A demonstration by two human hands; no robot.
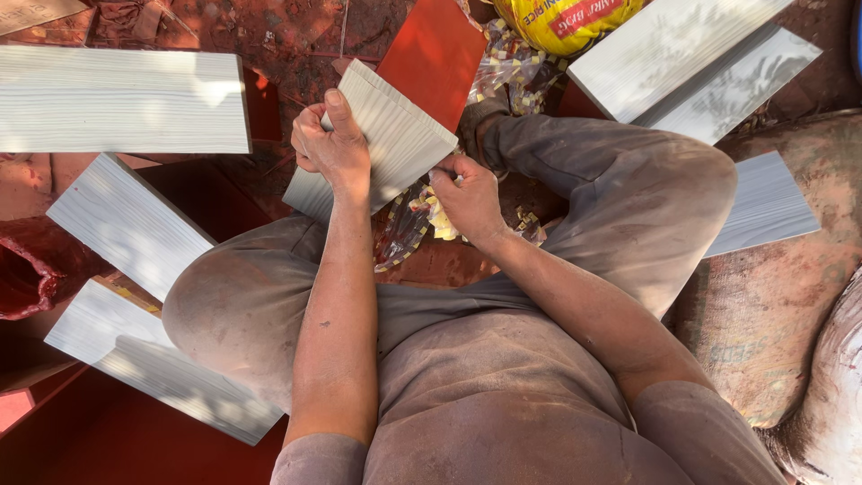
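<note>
I sit cross-legged on the ground and look down at my lap. My left hand [330, 142] grips the left edge of a grey wood-grain tile [395, 135], held tilted above my knees. My right hand [467, 198] is closed at the tile's lower right edge, against a crumpled clear wrapper with yellow checks [404, 229] that lies between my legs. Whether its fingers pinch the wrapper or the tile I cannot tell.
More grey tiles lie around me: one at top left [121, 99], several at left [130, 224], two at top right [682, 63], one by my right knee [768, 202]. A red-backed tile [435, 54] and a yellow bag [561, 20] lie ahead. A brown sack [772, 296] is at right.
</note>
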